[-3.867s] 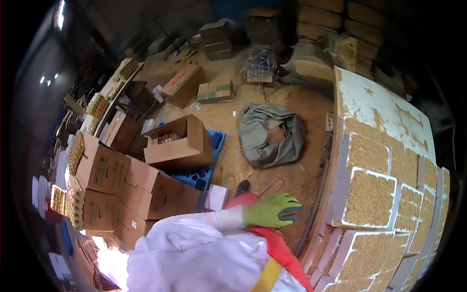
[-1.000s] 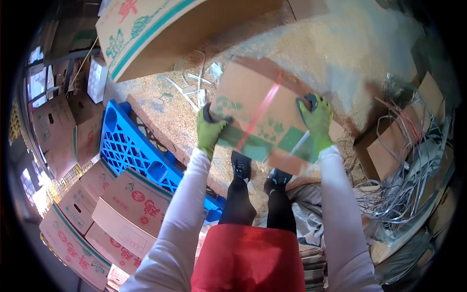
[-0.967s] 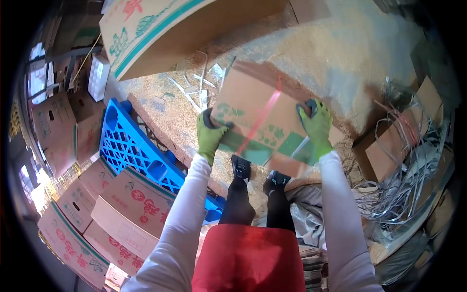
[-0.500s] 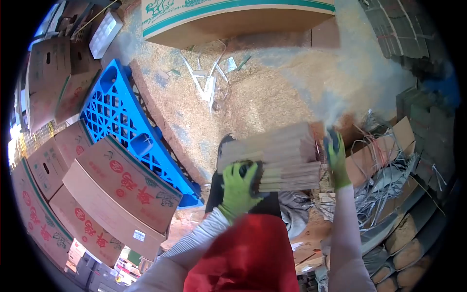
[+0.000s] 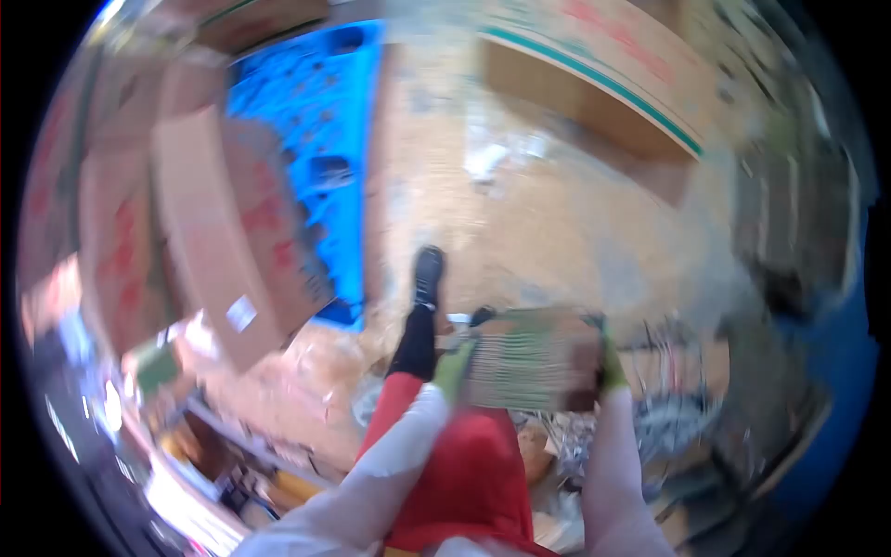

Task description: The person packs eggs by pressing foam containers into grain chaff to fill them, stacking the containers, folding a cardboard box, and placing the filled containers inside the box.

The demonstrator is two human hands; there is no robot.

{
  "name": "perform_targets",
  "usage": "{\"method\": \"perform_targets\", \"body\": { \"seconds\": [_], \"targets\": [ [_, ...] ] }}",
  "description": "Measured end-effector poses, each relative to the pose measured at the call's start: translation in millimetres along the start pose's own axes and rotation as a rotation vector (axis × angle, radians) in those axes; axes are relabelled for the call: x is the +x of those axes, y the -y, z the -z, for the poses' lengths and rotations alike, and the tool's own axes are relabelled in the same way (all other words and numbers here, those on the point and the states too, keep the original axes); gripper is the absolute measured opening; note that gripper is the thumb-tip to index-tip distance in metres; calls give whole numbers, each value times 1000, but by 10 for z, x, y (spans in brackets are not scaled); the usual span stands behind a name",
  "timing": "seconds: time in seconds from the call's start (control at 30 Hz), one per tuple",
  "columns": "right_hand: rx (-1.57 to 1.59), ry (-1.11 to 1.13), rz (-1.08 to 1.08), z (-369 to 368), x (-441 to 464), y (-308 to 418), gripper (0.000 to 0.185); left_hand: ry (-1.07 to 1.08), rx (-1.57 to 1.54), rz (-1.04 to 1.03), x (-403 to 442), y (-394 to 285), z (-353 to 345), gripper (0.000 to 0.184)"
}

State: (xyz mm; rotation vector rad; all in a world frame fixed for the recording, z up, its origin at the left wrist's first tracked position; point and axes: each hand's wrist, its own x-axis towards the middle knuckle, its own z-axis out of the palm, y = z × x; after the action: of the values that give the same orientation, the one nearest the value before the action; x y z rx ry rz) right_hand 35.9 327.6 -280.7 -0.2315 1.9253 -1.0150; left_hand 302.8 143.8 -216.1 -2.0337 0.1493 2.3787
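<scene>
A thick stack of flat cardboard pieces (image 5: 531, 364), brown with a greenish tint, is held in front of my red apron, its many layers showing as ridges. My left hand (image 5: 453, 368), in a green glove, grips the stack's left side. On its right end, my right hand (image 5: 613, 364), also gloved in green, is pressed against it. Motion blur and the stack hide most of the fingers.
On the left, large printed cartons (image 5: 223, 223) lean beside a blue plastic pallet (image 5: 339, 223). A large carton (image 5: 613, 65) rests on the dusty floor (image 5: 520, 232) ahead. Tangled straps (image 5: 673, 408) and dark stacked bundles (image 5: 794, 213) are at right.
My right hand has come onto the right end of the cardboard stack, which was apart from it earlier. The stack has come closer to my body and my view has turned right.
</scene>
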Motion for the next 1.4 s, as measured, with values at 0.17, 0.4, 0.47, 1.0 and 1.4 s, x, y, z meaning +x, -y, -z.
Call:
{"method": "perform_targets", "body": {
  "seconds": [0.17, 0.4, 0.47, 1.0, 1.4],
  "targets": [
    [166, 129, -74, -224, -755, 644, 38, -246, 725, -403, -1141, -202, -58, 80],
    [155, 287, -124, -833, -1848, 1356, 40, -250, 780, -723, -2154, -234, 492, 87],
    [135, 331, -108, -1091, -2110, 1521, 41, -312, 689, -875, -2444, -175, 858, 91],
    [-7, 1141, -100, -5047, -4565, 2442, 45, -1035, 124, -722, -4708, 699, 5440, 69],
    [100, 1524, 293, -7974, -6138, 4272, 56, -1558, -151, -1386, -7036, 81, 6798, 68]
  ]
}}
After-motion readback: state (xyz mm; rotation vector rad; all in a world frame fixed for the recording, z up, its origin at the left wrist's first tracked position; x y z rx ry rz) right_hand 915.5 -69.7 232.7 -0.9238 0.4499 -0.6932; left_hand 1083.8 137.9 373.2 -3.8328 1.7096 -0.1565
